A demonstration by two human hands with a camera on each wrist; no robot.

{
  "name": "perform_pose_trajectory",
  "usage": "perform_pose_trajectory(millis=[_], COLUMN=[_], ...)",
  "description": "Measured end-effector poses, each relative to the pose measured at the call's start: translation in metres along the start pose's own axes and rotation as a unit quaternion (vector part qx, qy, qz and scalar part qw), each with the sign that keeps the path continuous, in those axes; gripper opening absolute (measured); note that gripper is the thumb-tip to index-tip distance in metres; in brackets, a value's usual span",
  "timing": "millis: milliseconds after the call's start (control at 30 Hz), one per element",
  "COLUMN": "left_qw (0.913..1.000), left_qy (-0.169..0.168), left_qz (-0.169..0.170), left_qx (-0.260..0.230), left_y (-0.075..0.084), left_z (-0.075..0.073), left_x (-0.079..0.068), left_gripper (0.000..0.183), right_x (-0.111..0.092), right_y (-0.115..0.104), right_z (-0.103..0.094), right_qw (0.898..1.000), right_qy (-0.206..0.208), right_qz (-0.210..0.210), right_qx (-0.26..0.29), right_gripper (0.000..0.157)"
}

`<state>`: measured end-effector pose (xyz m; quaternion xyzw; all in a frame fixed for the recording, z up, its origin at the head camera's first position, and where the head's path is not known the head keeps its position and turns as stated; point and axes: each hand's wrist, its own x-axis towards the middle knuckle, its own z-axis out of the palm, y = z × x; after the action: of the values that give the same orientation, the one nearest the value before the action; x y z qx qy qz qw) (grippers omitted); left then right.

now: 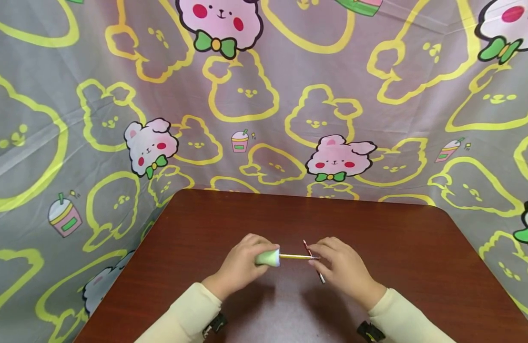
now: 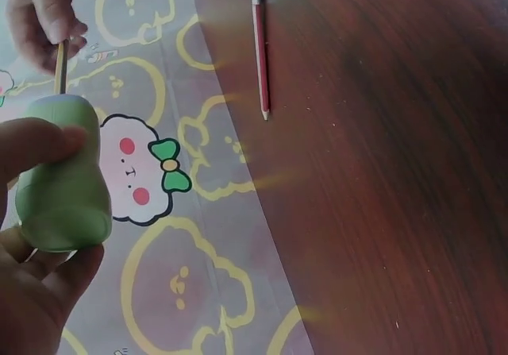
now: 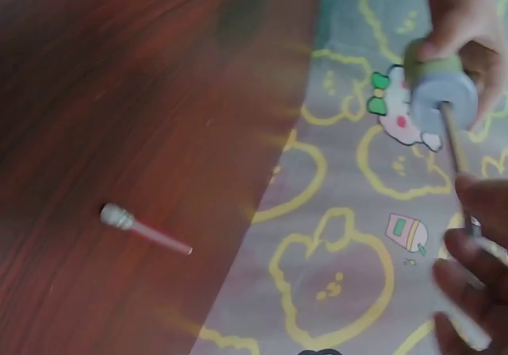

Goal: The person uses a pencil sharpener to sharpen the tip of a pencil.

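Head view, left to right: the brown table point(image 1: 238, 214) has a left edge slanting up to a rounded far-left corner, and a wide strip of wood runs from that edge to the left hand point(image 1: 244, 259). This hand is raised over the surface, well apart from the far edge, its thumb and fingers curled round a green, waisted cylinder point(image 1: 266, 257). A yellow pencil point(image 1: 291, 257) sticks out of the middle of the cylinder's pale end face toward the right edge, held above the wood. Lower down, a red pencil point(image 1: 321, 276) lies on the surface about midway between the left and right edges, its pale-capped end toward the near side. The right hand point(image 1: 343, 267) pinches the yellow pencil's free end between thumb and fingertip; in the right wrist view its other fingers are bent and slightly spread. Past this hand, a wide strip of wood reaches the right edge and the rounded far-right corner. Patterned cloth point(image 1: 264, 105) hangs just behind the far edge, limiting reach there.
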<state>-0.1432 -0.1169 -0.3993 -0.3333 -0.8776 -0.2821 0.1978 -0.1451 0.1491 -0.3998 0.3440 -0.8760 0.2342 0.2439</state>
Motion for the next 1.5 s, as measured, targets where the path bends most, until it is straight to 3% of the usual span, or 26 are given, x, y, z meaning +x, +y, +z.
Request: perform_pose_trajectory(millis=[100,167,233,400,467,533,600,667,767,833,900,933,1000,1100,1233,1300,1367,1500], left_qw=[0.9991,0.9982,0.9976,0.9970,0.9975,0.9989,0.9998,0.9990,0.9953,0.9938,0.9935,0.9937,0.9948,0.9963,0.9982,0.9990,0.9995,0.9996], left_qy=[-0.008,-0.010,-0.009,-0.003,0.000,0.004,0.012,0.020,0.031,0.032,0.031,0.030,0.029,0.031,0.032,0.028,0.024,0.014], left_qz=[-0.026,-0.035,-0.037,-0.037,-0.033,-0.019,0.006,0.036,0.075,0.086,0.088,0.086,0.076,0.062,0.043,0.032,0.020,-0.002], left_qx=[-0.032,-0.048,-0.058,-0.068,-0.062,-0.044,-0.016,0.015,0.052,0.063,0.066,0.066,0.062,0.050,0.027,0.013,0.001,-0.024], left_y=[0.000,0.001,0.001,0.003,0.003,0.003,0.003,0.003,0.003,0.003,0.003,0.003,0.002,0.001,-0.001,-0.002,-0.002,-0.001], left_z=[-0.002,-0.002,-0.002,-0.001,0.000,0.001,0.003,0.005,0.009,0.010,0.011,0.011,0.011,0.011,0.010,0.009,0.007,0.004], left_x=[0.000,0.000,0.000,0.000,0.000,-0.001,-0.001,-0.002,-0.003,-0.003,-0.003,-0.004,-0.004,-0.004,-0.003,-0.003,-0.002,0.000], left_gripper=[0.047,0.047,0.047,0.047,0.047,0.047,0.046,0.046,0.047,0.048,0.048,0.047,0.047,0.046,0.045,0.046,0.046,0.047], right_x=[0.000,0.000,0.000,-0.001,-0.001,-0.001,0.000,0.002,0.006,0.008,0.008,0.008,0.008,0.005,-0.001,-0.004,-0.006,-0.008], right_y=[0.002,0.002,0.002,0.000,-0.003,-0.006,-0.008,-0.009,-0.006,-0.004,-0.001,-0.001,0.000,0.000,0.000,0.002,0.004,0.008], right_z=[0.003,0.005,0.008,0.014,0.015,0.013,0.009,0.005,-0.001,-0.004,-0.004,-0.005,-0.004,-0.002,0.000,0.001,0.002,0.005], right_qw=[0.989,0.981,0.977,0.978,0.982,0.991,0.998,0.994,0.961,0.936,0.922,0.921,0.928,0.949,0.985,0.996,0.999,0.993], right_qy=[0.079,0.106,0.125,0.149,0.141,0.109,0.049,-0.024,-0.127,-0.170,-0.190,-0.193,-0.192,-0.163,-0.072,-0.016,0.031,0.090], right_qz=[-0.113,-0.144,-0.151,-0.132,-0.115,-0.079,-0.022,0.050,0.166,0.216,0.240,0.242,0.233,0.206,0.131,0.075,0.014,-0.081], right_qx=[-0.062,-0.077,-0.080,-0.060,-0.044,-0.017,0.033,0.089,0.180,0.218,0.237,0.237,0.220,0.177,0.089,0.042,0.008,-0.008], right_gripper=[0.011,0.023,0.038,0.034,0.026,0.012,0.002,0.004,0.008,0.012,0.014,0.015,0.015,0.016,0.030,0.036,0.036,0.029])
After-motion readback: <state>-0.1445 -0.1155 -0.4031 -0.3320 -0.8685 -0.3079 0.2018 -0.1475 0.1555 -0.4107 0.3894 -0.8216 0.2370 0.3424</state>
